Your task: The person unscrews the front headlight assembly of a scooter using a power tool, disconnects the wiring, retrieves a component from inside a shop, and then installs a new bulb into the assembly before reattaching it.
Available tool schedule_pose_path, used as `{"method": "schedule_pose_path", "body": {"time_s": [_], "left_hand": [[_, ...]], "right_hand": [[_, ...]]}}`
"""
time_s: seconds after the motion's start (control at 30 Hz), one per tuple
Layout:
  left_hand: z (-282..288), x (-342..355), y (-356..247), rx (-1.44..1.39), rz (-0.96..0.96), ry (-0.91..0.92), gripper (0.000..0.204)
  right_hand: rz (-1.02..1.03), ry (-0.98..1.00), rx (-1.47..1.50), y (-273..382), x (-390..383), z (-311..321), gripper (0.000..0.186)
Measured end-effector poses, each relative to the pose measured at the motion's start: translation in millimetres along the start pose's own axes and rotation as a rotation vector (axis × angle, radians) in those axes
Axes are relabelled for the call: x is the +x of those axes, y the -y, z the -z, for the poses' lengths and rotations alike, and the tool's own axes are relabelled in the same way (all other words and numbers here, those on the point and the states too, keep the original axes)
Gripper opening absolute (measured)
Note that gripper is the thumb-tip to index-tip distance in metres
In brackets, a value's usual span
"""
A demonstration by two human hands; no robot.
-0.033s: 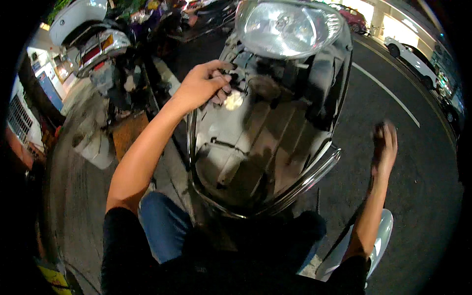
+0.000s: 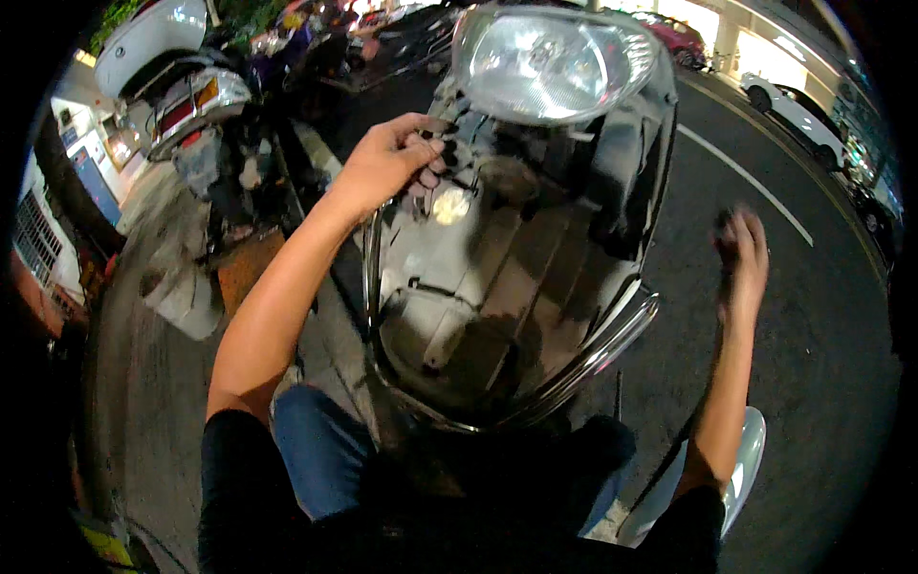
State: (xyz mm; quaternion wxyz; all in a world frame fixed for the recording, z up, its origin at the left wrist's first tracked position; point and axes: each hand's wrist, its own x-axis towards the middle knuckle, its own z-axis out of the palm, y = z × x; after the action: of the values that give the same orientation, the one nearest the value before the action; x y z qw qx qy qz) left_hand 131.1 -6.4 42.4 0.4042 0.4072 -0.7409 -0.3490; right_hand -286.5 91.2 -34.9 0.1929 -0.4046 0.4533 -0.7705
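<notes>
The left hand [image 2: 387,163] grips the scooter's front panel [image 2: 497,277] just below the headlight [image 2: 555,62]. The right hand [image 2: 744,253] hangs released, blurred, over the road [image 2: 813,383].

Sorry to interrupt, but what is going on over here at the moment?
A person is working on the front of a scooter outdoors at night. The left hand grips the dark parts just below the headlight. The right hand is raised off to the side over the road, blurred and holding nothing visible.
</notes>
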Motion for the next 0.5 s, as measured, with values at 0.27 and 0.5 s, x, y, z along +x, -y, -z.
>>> {"method": "schedule_pose_path", "body": {"time_s": [0.27, 0.5], "left_hand": [[15, 140, -6, -0.021, -0.003, -0.205, 0.065], [-6, 204, 25, -0.578, 0.118, 0.023, 0.071]], "right_hand": [[-0.168, 0.259, 0.157, 37, 114, -157, 0.074], [-0.213, 0.327, 0.299, -15, 168, -182, 0.094]]}}
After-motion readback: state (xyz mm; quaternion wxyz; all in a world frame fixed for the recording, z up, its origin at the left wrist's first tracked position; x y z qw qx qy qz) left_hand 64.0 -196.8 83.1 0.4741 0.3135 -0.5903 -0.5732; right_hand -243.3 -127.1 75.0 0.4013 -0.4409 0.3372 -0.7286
